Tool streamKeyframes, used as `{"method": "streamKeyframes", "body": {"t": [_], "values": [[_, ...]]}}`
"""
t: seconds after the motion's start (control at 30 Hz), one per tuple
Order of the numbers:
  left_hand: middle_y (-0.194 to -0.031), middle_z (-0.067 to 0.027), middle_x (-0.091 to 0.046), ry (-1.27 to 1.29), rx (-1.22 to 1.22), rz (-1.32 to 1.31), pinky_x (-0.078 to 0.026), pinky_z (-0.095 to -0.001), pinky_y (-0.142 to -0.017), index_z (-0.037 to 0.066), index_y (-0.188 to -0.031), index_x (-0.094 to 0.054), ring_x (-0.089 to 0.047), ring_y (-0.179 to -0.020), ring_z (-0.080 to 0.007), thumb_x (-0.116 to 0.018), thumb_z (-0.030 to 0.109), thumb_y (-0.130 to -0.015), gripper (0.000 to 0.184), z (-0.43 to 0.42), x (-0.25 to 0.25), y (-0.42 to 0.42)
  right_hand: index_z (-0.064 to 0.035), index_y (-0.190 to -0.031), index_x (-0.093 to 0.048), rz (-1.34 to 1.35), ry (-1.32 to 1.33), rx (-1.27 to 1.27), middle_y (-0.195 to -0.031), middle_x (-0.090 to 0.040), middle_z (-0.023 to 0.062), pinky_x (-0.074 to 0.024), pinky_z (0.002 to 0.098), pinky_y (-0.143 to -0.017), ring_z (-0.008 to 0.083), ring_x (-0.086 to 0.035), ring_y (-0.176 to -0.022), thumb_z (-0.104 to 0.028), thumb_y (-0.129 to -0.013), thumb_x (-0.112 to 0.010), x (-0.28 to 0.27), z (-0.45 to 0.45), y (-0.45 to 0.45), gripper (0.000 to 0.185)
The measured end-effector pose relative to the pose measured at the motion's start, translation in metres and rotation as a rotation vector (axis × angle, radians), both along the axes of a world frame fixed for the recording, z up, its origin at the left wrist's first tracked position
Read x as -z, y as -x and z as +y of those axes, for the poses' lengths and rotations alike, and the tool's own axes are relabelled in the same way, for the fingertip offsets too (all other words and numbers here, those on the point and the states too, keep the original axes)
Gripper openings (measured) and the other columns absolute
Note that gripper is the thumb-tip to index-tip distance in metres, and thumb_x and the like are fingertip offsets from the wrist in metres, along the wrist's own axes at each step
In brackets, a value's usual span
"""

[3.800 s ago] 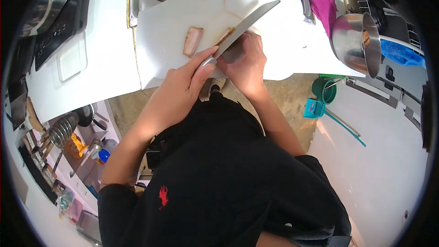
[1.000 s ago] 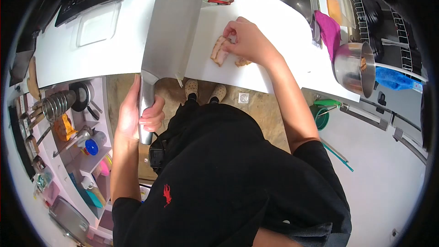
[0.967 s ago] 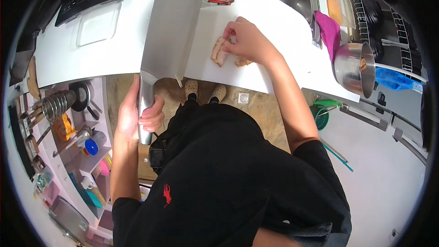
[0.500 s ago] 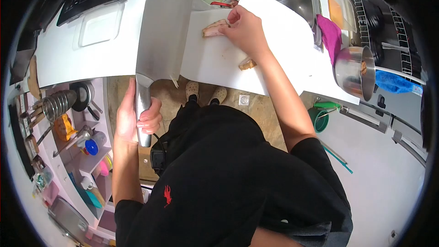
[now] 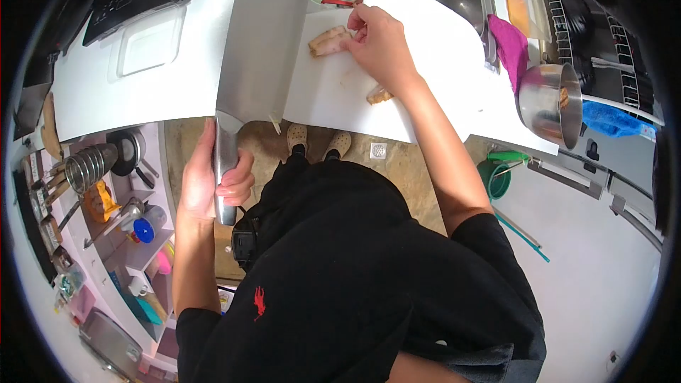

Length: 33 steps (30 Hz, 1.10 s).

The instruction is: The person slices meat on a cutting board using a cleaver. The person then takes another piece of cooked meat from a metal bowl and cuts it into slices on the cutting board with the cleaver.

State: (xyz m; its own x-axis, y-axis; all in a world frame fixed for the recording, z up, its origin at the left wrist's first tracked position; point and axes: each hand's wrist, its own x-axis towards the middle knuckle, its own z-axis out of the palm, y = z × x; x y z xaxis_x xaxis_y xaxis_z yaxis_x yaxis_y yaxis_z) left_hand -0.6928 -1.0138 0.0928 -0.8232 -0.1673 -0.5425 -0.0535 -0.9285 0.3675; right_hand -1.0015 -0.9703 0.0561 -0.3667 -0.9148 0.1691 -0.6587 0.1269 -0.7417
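Gripping the cleaver [image 5: 261,42] by its handle, the left hand [image 5: 223,181] is wrapping snugly round it, wide blade hanging across the near edge of the surface [image 5: 92,92]. If that wrist dips, the blade could clip the board [image 5: 323,103]. Further right, the right hand [image 5: 383,46] is pinching the right end of the far meat slice [image 5: 328,42], nearly closed; if it's greasy, it could slip. Near and right, another piece [image 5: 379,95] is lying loose, so a forearm brush could nudge it off, tbh.

Cleaver [image 5: 261,46]: smooth, matt metal above left hand [image 5: 206,181]; glossier handle [image 5: 225,152] within grip. Rightward, board [image 5: 316,103] smooth, plastic-looking; farther, cloth [image 5: 508,46] matt, pot [image 5: 540,103] shiny metal.
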Motion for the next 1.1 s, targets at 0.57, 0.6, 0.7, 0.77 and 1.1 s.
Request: {"method": "streamKeyframes", "body": {"t": [0.57, 0.6, 0.7, 0.77, 1.1], "values": [[-0.061, -0.0017, -0.039, 1.118, 0.504, -0.308, -0.036, -0.025, -0.053, 0.01, -0.139, -0.048, -0.04, -0.056, -0.0084, -0.041, 0.027, -0.103, 0.041, 0.033, -0.033, 0.077, -0.0017, -0.091, -0.06, 0.153, 0.149, 0.275, -0.105, -0.063, 0.0136, -0.0517, 0.0348, -0.082, 0.028, -0.063, -0.094, -0.001, -0.06, -0.082, 0.021, 0.106, -0.022, 0.037], [-0.061, -0.004, -0.04, 1.152, 0.511, -0.314, -0.037, -0.0264, -0.055, 0.009, -0.139, -0.048, -0.041, -0.057, -0.0103, -0.042, 0.027, -0.103, 0.04, 0.035, -0.032, 0.08, -0.0015, -0.092, -0.061, 0.156, 0.172, 0.278, -0.105, -0.063, 0.0136, -0.0518, 0.0348, -0.082, 0.0281, -0.063, -0.094, -0.001, -0.06, -0.082, 0.025, 0.104, -0.019, 0.038], [-0.063, -0.0098, -0.042, 1.207, 0.537, -0.34, -0.039, -0.0304, -0.062, 0.009, -0.139, -0.047, -0.042, -0.06, -0.0157, -0.043, 0.025, -0.103, 0.04, 0.04, -0.031, 0.086, -0.0005, -0.095, -0.062, 0.156, 0.182, 0.293, -0.104, -0.063, 0.0134, -0.0522, 0.0351, -0.081, 0.0283, -0.063, -0.093, -0.002, -0.058, -0.082, 0.022, 0.106, -0.022, 0.042], [-0.065, -0.0126, -0.043, 1.192, 0.56, -0.368, -0.041, -0.0324, -0.065, 0.01, -0.139, -0.047, -0.043, -0.062, -0.0191, -0.043, 0.024, -0.102, 0.04, 0.042, -0.031, 0.087, -0.0002, -0.097, -0.062, 0.156, 0.157, 0.321, -0.103, -0.063, 0.0132, -0.0524, 0.0351, -0.08, 0.0284, -0.063, -0.093, -0.002, -0.057, -0.082, 0.019, 0.104, -0.027, 0.044], [-0.083, -0.024, -0.065, 1.36, 0.516, -0.364, -0.049, -0.0411, -0.067, 0.016, -0.14, -0.046, -0.062, -0.075, -0.045, -0.055, 0.021, -0.097, 0.044, 0.057, -0.03, 0.061, -0.0027, -0.106, -0.061, 0.034, 0.136, 0.384, -0.103, -0.059, 0.0145, -0.0497, 0.0417, -0.083, 0.036, -0.056, -0.098, 0.001, -0.057, -0.079, 0.025, 0.102, -0.039, 0.052]]}}
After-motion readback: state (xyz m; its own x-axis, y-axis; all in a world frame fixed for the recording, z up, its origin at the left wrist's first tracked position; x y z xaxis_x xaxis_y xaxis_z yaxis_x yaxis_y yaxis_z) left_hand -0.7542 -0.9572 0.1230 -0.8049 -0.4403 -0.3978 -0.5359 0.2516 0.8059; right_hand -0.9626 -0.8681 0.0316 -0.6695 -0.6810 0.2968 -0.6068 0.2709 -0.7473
